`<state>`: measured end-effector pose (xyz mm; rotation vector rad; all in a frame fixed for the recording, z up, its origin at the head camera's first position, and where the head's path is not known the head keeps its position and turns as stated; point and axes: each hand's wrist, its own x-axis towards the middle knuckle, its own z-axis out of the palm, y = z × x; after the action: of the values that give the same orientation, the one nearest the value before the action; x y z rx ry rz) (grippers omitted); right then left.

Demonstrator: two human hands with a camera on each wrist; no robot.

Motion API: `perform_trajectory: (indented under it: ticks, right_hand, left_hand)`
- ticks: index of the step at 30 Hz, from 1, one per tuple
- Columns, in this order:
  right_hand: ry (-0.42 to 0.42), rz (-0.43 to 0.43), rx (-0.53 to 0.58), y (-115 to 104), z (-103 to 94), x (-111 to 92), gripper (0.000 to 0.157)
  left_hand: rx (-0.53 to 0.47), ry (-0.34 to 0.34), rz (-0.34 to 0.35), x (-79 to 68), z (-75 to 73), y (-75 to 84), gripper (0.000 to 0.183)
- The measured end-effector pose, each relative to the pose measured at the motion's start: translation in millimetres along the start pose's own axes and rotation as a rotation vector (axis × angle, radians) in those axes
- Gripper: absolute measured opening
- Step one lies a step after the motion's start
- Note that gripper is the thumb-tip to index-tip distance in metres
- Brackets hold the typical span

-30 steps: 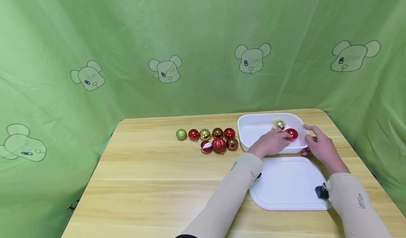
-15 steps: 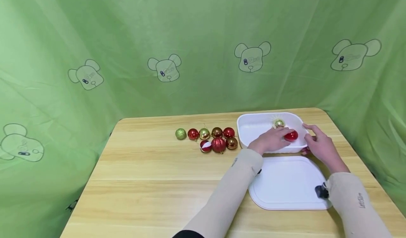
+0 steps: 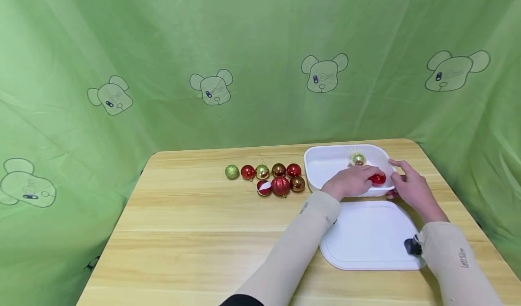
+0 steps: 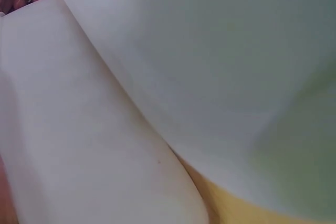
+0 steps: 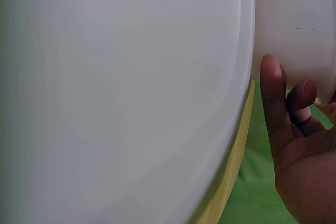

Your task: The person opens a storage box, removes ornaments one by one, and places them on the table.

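In the head view, my left hand (image 3: 354, 180) reaches over the near wall of a white plastic box (image 3: 323, 161). Its fingers curl over a shiny red Christmas bauble (image 3: 378, 179), covering part of it. Behind that bauble lies a gold one (image 3: 358, 158), also in the box. My right hand (image 3: 413, 190) grips the box at its right end, with fingers along the rim and outer wall. From the right wrist view, the same hand (image 5: 299, 145) is against the box wall (image 5: 299, 24). The left wrist view shows mostly white plastic, with fingertips in the top left corner.
A white lid (image 3: 368, 236) lies flat in front of the box, under my forearms. Left of the box, several baubles stand in two rows, among them a green glitter one (image 3: 232, 172) and a red glitter one (image 3: 280, 186). A green curtain (image 3: 260, 116) hangs behind the wooden table (image 3: 183, 233).
The red bauble has shifted slightly right and nearer inside the box, my left fingers moving over it. My right hand stays at the box's end.
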<state>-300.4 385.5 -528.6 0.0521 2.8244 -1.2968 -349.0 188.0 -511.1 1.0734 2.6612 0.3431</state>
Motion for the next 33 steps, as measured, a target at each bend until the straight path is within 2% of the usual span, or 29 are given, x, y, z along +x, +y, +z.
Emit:
perform_trajectory:
  ticks: [4,8,17,22,26,33]
  right_hand:
    - [-0.003,0.005,-0.001,1,0.5,1,0.057]
    - [-0.006,0.009,-0.012,1,0.7,0,0.057]
    - [0.003,-0.002,0.009,-4,-0.2,-2,0.056]
    - [0.007,0.0,0.007,-4,1.3,-2,0.056]
    - [0.011,0.002,0.0,-5,2.7,-1,0.056]
    - [0.017,0.006,-0.015,-4,0.5,-2,0.057]
  left_hand:
    - [0.024,0.001,0.044,1.4,-0.3,0.3,0.044]
    - [0.025,0.016,0.049,0.7,0.1,0.3,0.044]
    - [-0.042,0.105,0.071,-1.0,0.3,-3.2,0.022]
    - [-0.088,0.159,0.044,-2.9,1.7,-5.4,0.011]
    - [-0.101,0.197,0.04,-6.7,0.0,-6.6,0.011]
    - [-0.118,0.267,0.082,-10.7,-4.0,-7.9,0.014]
